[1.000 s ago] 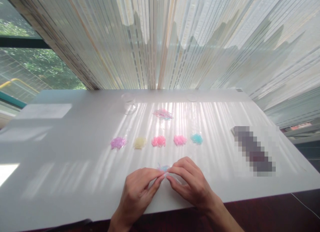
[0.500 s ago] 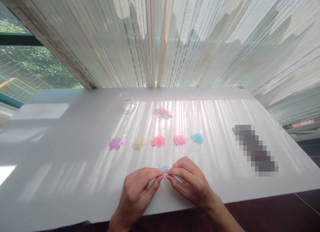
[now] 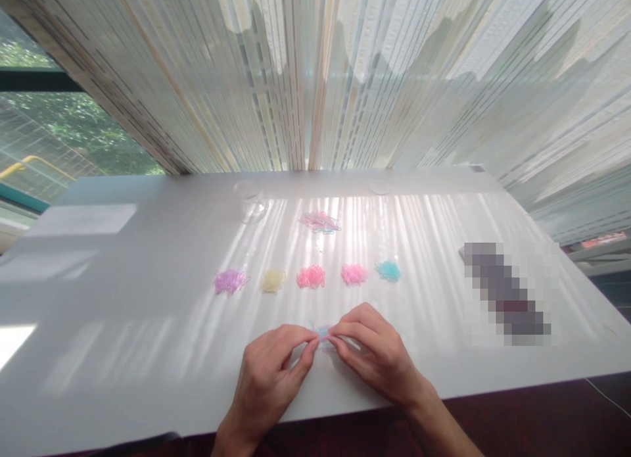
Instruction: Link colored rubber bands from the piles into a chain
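My left hand [image 3: 269,378] and my right hand [image 3: 377,355] meet fingertip to fingertip near the front edge of the white table [image 3: 123,299]. Both pinch a tiny bunch of pale blue and pink rubber bands [image 3: 323,330] between them. Beyond my hands lies a row of small band piles: purple [image 3: 229,281], yellow [image 3: 273,280], pink [image 3: 311,277], a second pink [image 3: 353,273] and blue [image 3: 389,270]. A mixed loose pile [image 3: 319,221] lies farther back.
A small clear glass bowl [image 3: 252,202] stands at the back left of the piles, and a clear round lid [image 3: 379,186] at the back. A blurred-out dark object [image 3: 507,302] lies on the right. Striped curtains hang behind the table.
My hands have shifted slightly away from me and stay pinched together on the small bunch; the camera tilted a little.
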A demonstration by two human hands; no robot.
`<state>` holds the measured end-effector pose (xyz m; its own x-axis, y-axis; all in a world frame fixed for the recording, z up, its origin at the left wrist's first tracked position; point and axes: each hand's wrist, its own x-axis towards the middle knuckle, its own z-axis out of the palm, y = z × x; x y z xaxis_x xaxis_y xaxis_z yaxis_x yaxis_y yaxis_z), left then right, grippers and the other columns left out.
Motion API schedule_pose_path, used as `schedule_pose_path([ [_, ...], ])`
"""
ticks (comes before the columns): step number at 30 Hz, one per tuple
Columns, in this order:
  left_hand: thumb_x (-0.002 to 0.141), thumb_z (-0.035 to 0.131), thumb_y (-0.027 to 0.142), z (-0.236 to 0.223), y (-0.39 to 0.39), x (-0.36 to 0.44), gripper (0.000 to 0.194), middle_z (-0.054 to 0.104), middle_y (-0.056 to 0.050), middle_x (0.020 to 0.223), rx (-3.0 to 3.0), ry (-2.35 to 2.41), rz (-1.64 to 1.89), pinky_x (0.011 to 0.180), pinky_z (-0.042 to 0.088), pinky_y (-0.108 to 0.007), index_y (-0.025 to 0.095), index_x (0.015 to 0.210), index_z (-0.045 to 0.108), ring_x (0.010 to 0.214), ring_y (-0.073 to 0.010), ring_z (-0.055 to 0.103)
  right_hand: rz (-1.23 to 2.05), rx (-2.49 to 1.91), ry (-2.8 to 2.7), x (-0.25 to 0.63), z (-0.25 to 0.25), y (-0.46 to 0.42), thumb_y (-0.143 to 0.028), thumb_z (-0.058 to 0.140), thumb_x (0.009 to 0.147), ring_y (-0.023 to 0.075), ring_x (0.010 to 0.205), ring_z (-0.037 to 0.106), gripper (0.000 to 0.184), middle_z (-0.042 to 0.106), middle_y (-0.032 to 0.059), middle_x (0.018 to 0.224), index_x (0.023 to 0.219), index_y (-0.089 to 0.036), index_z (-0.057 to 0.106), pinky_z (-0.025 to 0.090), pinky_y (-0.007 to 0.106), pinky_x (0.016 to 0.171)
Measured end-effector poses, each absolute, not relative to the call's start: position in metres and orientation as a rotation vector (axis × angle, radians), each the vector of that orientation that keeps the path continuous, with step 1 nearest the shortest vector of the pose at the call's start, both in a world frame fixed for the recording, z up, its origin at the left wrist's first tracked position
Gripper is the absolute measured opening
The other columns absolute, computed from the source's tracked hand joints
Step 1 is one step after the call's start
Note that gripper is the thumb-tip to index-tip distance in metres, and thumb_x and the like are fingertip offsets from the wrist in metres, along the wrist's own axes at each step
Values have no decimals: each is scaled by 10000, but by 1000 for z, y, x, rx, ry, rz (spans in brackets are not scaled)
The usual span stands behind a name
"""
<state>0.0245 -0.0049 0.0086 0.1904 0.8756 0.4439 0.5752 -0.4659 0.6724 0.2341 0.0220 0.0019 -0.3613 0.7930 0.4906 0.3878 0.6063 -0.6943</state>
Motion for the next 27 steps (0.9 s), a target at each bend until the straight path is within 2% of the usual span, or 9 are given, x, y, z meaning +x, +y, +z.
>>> schedule_pose_path([
  [8,983,650,220,12,-3,27,79,764,-8,857,1977,1520,1095,576,508,-233,218,981,729,604,-121,621,582,-979,-1950,236,3,22,-118,648,963,173,793,641,142,689,39,870,1050,-218,697,578,307,688],
  [15,950,677,290,33,29,34,125,747,1,836,1889,1889,1284,558,457,-247,220,907,771,529,-103,468,577,-1055,-1911,236,3,23,-107,624,973,180,806,637,124,683,37,853,1011,-211,679,557,312,701],
  [27,886,697,298,24,46,41,109,744,50,838,1740,2162,873,590,434,-255,295,885,806,580,-119,547,568,-1043,-1927,237,3,23,-96,618,968,181,781,627,131,691,39,844,1010,-198,689,542,314,687],
])
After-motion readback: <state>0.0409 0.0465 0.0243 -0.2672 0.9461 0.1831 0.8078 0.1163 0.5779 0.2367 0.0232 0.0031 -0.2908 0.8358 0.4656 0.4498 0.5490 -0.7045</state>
